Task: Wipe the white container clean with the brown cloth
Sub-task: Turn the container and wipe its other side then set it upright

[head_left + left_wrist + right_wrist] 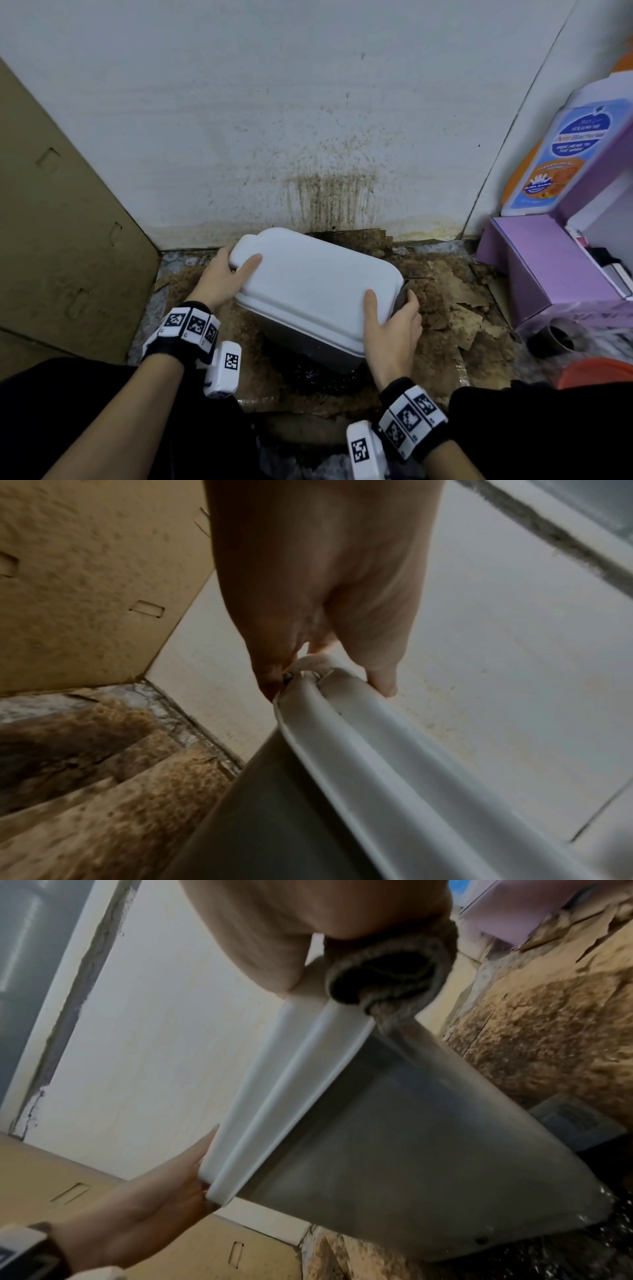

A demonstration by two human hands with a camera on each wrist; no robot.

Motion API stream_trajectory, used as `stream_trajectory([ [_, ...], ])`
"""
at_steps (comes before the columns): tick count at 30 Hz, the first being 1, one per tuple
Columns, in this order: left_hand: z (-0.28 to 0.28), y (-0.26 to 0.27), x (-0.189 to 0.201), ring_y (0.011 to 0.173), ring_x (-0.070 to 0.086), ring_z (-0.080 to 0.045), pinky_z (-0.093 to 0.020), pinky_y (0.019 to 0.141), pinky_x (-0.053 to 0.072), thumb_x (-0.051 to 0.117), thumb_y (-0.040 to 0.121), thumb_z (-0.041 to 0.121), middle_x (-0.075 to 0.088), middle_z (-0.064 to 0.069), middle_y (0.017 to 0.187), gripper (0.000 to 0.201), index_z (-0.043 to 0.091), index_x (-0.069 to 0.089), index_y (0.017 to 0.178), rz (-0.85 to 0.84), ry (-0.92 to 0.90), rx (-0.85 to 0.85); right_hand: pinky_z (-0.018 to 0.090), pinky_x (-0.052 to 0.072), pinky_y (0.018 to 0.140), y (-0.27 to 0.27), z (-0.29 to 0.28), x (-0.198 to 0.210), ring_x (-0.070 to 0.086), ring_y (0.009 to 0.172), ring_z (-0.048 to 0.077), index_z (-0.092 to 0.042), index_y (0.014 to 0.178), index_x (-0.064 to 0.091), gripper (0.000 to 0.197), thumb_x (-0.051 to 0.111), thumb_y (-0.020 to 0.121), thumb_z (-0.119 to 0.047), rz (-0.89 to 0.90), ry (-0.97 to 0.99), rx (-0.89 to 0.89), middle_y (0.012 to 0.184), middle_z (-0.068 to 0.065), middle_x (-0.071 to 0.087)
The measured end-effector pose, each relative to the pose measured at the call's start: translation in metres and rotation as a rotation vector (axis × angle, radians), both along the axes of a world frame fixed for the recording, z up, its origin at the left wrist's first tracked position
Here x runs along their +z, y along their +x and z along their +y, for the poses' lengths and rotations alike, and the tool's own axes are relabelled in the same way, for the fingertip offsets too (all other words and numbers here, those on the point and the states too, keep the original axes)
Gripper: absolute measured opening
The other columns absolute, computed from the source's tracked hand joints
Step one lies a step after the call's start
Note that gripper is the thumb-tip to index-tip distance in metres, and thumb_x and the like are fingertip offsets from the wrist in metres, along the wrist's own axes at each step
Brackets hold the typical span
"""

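I hold the white container (308,284) tilted above stained cardboard (455,301) on the floor, near the spattered wall (308,120). My left hand (222,277) grips its far-left corner, thumb on the lid. My right hand (390,325) clasps the near-right edge, fingers pressing the bunched brown cloth (394,969) against the side.

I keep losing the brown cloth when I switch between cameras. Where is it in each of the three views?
Head: only a dark sliver of the brown cloth shows at the container's right end, under the right hand.
Left wrist: not in view.
Right wrist: top centre, the cloth is bunched against the container's rim.
Shared landmark: the white container, whose rim shows in all three views.
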State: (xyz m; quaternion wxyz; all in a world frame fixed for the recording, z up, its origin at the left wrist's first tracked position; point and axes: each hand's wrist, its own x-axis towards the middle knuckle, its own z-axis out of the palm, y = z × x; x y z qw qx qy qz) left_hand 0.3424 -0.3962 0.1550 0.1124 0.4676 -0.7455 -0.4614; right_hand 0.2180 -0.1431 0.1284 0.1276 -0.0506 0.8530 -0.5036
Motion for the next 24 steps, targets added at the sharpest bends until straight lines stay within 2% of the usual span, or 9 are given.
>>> stream_trajectory([
  [5,0.0,0.004,-0.007,0.121,0.056,-0.025,-0.042,0.097,0.049,0.06,0.093,0.062,0.054,-0.005,0.142,0.081,0.013,0.035,0.152,-0.001,0.025,0.062,0.046,0.026,0.118,-0.006,-0.008,0.0,0.017,0.149,0.026,-0.016,0.158,0.015,0.084,0.052,0.096,-0.059,-0.033,-0.036,0.064,0.161,0.009,0.024],
  [8,0.003,0.005,-0.012,0.13,0.051,-0.029,-0.048,0.107,0.046,0.058,0.08,0.081,0.045,-0.01,0.152,0.106,0.011,0.03,0.154,0.013,0.011,0.13,0.047,0.024,0.118,-0.016,-0.012,0.002,0.015,0.15,0.027,-0.016,0.158,0.015,0.085,0.051,0.095,-0.061,-0.08,-0.066,0.099,0.162,0.009,0.021],
  [12,0.014,0.0,-0.018,0.149,0.027,-0.034,-0.045,0.117,0.029,0.056,0.095,0.061,0.018,-0.018,0.164,0.096,0.002,0.015,0.159,-0.002,-0.051,0.23,0.048,0.025,0.118,-0.042,-0.017,0.002,0.015,0.15,0.028,-0.019,0.157,0.017,0.084,0.048,0.094,-0.065,-0.136,-0.088,0.167,0.162,0.006,0.02],
  [14,0.025,0.0,-0.019,0.15,0.024,-0.035,-0.047,0.119,0.028,0.055,0.094,0.065,0.013,-0.02,0.164,0.102,0.0,0.01,0.159,0.003,0.001,0.275,0.05,0.029,0.118,-0.06,-0.019,0.004,0.021,0.148,0.029,-0.025,0.155,0.021,0.085,0.049,0.09,-0.071,-0.154,-0.108,0.233,0.159,0.002,0.025],
  [16,0.041,-0.001,-0.019,0.147,0.027,-0.036,-0.048,0.117,0.031,0.056,0.089,0.071,0.016,-0.02,0.162,0.109,0.0,0.01,0.157,0.003,0.062,0.341,0.053,0.037,0.114,-0.076,-0.021,0.004,0.034,0.144,0.028,-0.03,0.153,0.026,0.09,0.05,0.082,-0.08,-0.178,-0.115,0.306,0.156,0.0,0.034],
  [18,0.059,-0.002,-0.021,0.143,0.033,-0.034,-0.043,0.112,0.035,0.059,0.085,0.074,0.024,-0.018,0.158,0.112,0.002,0.012,0.156,0.01,0.112,0.374,0.05,0.044,0.109,-0.089,-0.022,0.005,0.046,0.135,0.023,-0.028,0.151,0.031,0.085,0.053,0.085,-0.076,-0.172,-0.113,0.381,0.152,-0.001,0.042],
  [21,0.086,-0.007,-0.026,0.127,0.047,-0.017,-0.027,0.099,0.036,0.066,0.089,0.061,0.045,0.003,0.147,0.094,0.015,0.024,0.159,0.146,0.183,0.324,0.039,0.053,0.098,-0.1,-0.022,0.008,0.056,0.122,0.017,-0.026,0.148,0.038,0.072,0.059,0.091,-0.064,-0.156,-0.1,0.462,0.142,-0.005,0.05],
  [22,0.092,-0.009,-0.03,0.124,0.051,-0.014,-0.027,0.098,0.04,0.068,0.088,0.058,0.051,0.008,0.146,0.088,0.019,0.032,0.157,0.196,0.25,0.314,0.033,0.055,0.09,-0.101,-0.022,0.009,0.058,0.115,0.014,-0.027,0.146,0.04,0.068,0.061,0.091,-0.061,-0.144,-0.09,0.481,0.136,-0.006,0.053],
  [24,0.101,-0.012,-0.032,0.125,0.056,-0.018,-0.036,0.096,0.05,0.071,0.085,0.06,0.058,0.008,0.142,0.082,0.023,0.042,0.152,0.242,0.398,0.309,0.022,0.051,0.074,-0.102,-0.022,0.009,0.058,0.102,0.005,-0.028,0.143,0.044,0.064,0.065,0.09,-0.057,-0.116,-0.08,0.502,0.126,-0.009,0.054],
])
